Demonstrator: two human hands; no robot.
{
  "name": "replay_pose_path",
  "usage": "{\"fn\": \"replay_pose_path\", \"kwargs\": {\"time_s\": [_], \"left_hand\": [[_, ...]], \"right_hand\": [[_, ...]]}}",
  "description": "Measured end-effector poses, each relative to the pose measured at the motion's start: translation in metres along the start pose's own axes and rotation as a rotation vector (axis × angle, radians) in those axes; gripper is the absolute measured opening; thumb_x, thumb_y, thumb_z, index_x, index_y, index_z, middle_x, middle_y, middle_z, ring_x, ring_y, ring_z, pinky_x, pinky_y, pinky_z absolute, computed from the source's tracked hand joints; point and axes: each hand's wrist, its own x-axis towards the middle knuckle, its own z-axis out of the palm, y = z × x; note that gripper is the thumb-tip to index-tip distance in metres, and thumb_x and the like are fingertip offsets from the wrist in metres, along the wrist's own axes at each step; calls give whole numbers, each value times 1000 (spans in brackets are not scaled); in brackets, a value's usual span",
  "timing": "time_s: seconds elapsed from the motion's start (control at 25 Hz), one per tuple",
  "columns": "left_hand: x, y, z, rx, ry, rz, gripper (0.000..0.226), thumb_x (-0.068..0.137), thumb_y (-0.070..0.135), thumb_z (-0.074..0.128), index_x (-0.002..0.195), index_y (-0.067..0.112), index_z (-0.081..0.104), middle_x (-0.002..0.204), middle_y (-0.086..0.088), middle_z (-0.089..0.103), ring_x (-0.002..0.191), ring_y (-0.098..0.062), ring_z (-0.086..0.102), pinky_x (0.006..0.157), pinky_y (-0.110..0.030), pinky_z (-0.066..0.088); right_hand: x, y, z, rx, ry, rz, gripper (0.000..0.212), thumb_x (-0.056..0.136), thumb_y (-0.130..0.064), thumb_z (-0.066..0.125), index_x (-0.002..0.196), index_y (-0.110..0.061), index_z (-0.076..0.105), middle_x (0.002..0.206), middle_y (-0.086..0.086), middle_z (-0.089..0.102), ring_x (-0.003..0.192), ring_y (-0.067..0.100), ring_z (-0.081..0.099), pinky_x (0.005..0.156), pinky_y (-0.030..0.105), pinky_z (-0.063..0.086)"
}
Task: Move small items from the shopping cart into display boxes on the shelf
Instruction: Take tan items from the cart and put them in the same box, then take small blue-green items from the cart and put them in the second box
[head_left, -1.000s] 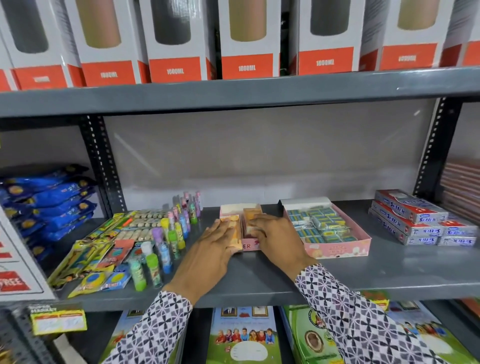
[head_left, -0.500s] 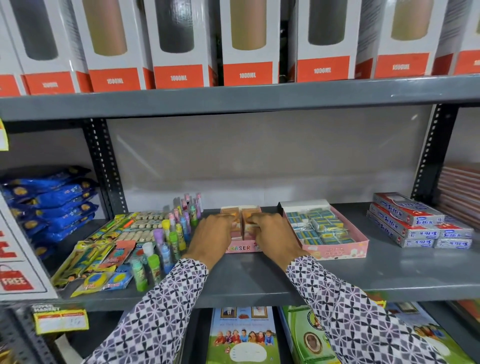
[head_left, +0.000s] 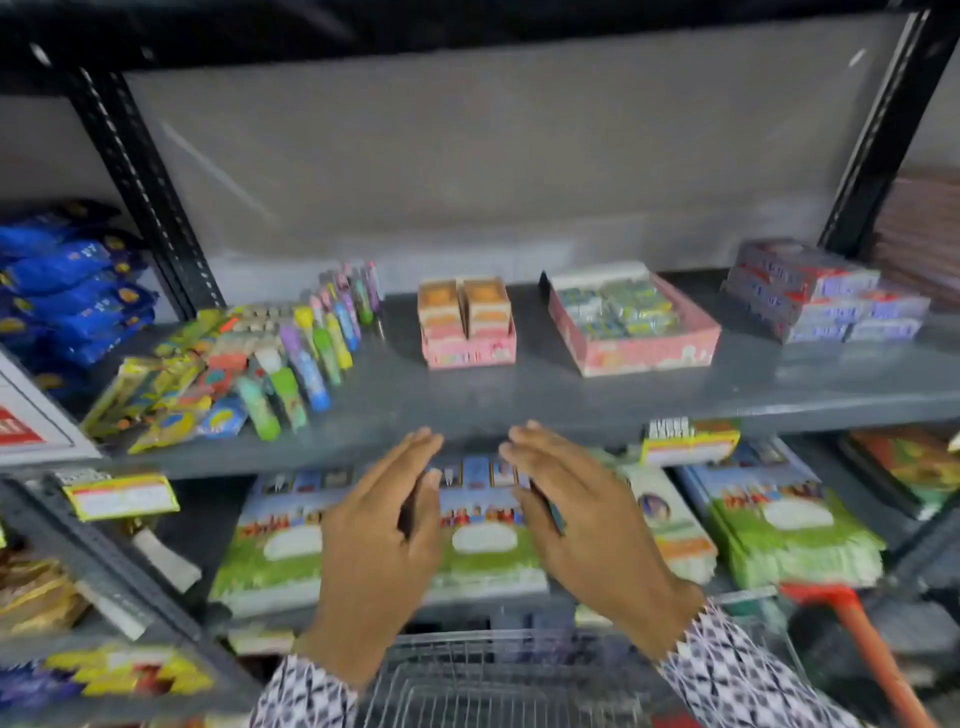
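Observation:
A small pink display box (head_left: 470, 352) stands mid-shelf, holding two rows of orange-topped erasers (head_left: 463, 304). To its right a wider pink display box (head_left: 644, 349) holds several green and blue packets. My left hand (head_left: 382, 540) and my right hand (head_left: 582, 519) hover in front of and below the grey shelf (head_left: 519, 400), palms facing each other, fingers apart, holding nothing. The wire shopping cart (head_left: 498, 680) is under my wrists at the bottom edge; its contents are out of sight.
Glue sticks and packets (head_left: 280, 358) crowd the shelf's left; blue bags (head_left: 72, 280) lie further left. Stacked red and white boxes (head_left: 826, 293) sit at the right. Green notebooks (head_left: 779, 525) fill the lower shelf. The cart's orange handle (head_left: 872, 644) is at bottom right.
Both hands have let go of the small pink box and pulled back toward me, below the shelf edge. The view has tilted down, revealing the cart.

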Motion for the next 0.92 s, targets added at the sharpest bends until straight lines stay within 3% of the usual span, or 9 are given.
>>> {"fn": "replay_pose_path", "kwargs": {"time_s": [0.08, 0.2, 0.32, 0.4, 0.52, 0.72, 0.84, 0.92], "left_hand": [[-62, -3, 16, -27, -145, -100, 33, 99, 18, 62, 130, 14, 72, 132, 3, 71, 120, -4, 66, 106, -8, 41], [-138, -34, 63, 14, -523, -274, 38, 103, 23, 61, 141, 18, 64, 142, -2, 66, 129, -14, 62, 109, -7, 34], [-206, -73, 113, 74, -821, -425, 44, 105, 26, 56, 148, 19, 56, 144, -5, 65, 124, -23, 65, 105, -34, 52], [-252, -94, 144, 133, -980, -476, 44, 103, 25, 56, 147, 20, 56, 138, -7, 69, 111, -27, 71, 95, -39, 58], [-316, -119, 187, 162, -1181, -525, 44, 102, 27, 57, 146, 20, 57, 141, -10, 66, 112, -31, 71, 98, -44, 56], [-415, -156, 277, 188, -1341, -613, 45, 100, 34, 55, 144, 26, 58, 148, -4, 61, 129, -27, 61, 106, -40, 52], [-465, -154, 338, 123, -1372, -562, 42, 98, 42, 52, 134, 27, 66, 133, -5, 69, 121, -28, 65, 99, -41, 55], [-498, -146, 368, 117, -1403, -485, 57, 90, 40, 65, 144, 27, 56, 143, -8, 61, 130, -31, 59, 100, -43, 56]], "right_hand": [[-68, -1, 15, 36, -150, 58, 28, 94, -6, 70, 120, -11, 74, 130, 4, 72, 124, 17, 66, 106, 29, 53], [-144, 29, 50, 32, -538, 307, 26, 89, -2, 66, 111, -13, 75, 117, 5, 76, 104, 24, 72, 87, 36, 59], [-205, 76, 76, -7, -794, 660, 33, 90, -4, 63, 119, -15, 74, 120, 8, 76, 104, 30, 73, 86, 37, 56], [-250, 102, 92, -63, -886, 794, 36, 90, -8, 62, 124, -15, 72, 125, 9, 74, 104, 30, 73, 87, 34, 54], [-322, 130, 125, -85, -1047, 990, 40, 93, -12, 62, 133, -15, 65, 134, 10, 69, 107, 31, 71, 91, 34, 56], [-436, 173, 191, -52, -1136, 1227, 55, 88, -3, 63, 141, -14, 59, 143, 16, 60, 121, 34, 63, 91, 28, 51], [-482, 193, 222, -80, -1171, 1263, 54, 90, -5, 61, 143, -16, 55, 142, 16, 59, 126, 35, 59, 99, 34, 49], [-503, 201, 235, -111, -1169, 1252, 51, 91, -6, 60, 141, -15, 55, 141, 17, 59, 126, 38, 58, 101, 39, 48]]}}
